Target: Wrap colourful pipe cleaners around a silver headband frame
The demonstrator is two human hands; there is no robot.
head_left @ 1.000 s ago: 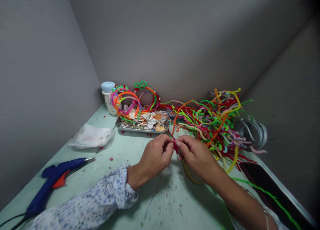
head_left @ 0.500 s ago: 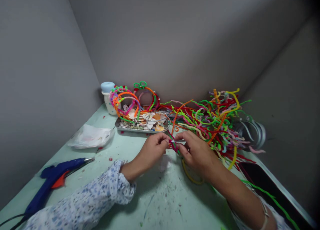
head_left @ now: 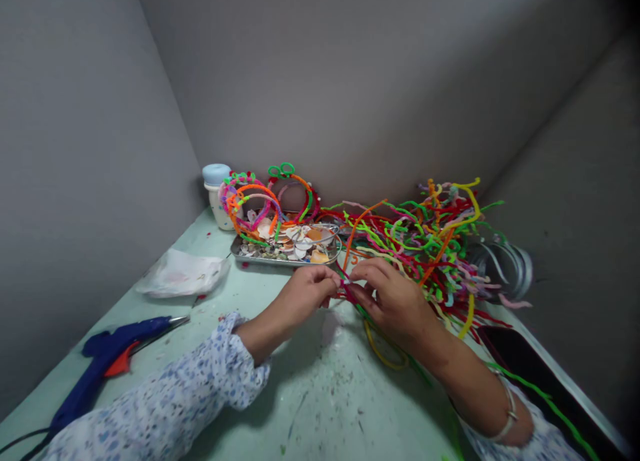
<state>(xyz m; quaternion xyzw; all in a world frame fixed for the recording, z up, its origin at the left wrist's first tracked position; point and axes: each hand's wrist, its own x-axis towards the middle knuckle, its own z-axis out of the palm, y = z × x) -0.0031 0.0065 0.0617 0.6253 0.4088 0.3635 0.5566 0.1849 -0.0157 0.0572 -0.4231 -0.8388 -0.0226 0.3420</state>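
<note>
Between my two hands is a magenta pipe cleaner (head_left: pixel 349 293), with green strands beside it. My left hand (head_left: pixel 309 289) pinches its left end between thumb and fingertips. From the other side my right hand (head_left: pixel 387 297) closes thumb and forefinger on the same piece; a small whitish bit shows at the fingertips, too small to name. A yellow pipe cleaner loop (head_left: pixel 383 361) hangs below my right hand, near the tabletop. Just behind my hands lies a metal tray (head_left: pixel 270 261) of shells and small stones.
Pipe cleaners (head_left: pixel 405 237) spill from a metal jar (head_left: pixel 523 274) at right. Headbands of pipe cleaners (head_left: pixel 255 197) stand behind the tray near a blue-lidded bottle (head_left: pixel 217 194). A plastic bag (head_left: pixel 183 274) and a blue glue gun (head_left: pixel 95 367) lie left. A dark flat object (head_left: pixel 530 367) lies right.
My right fingers have shifted slightly left, closer to my left fingertips, and the right forearm has turned a little. My left hand still pinches the magenta pipe cleaner.
</note>
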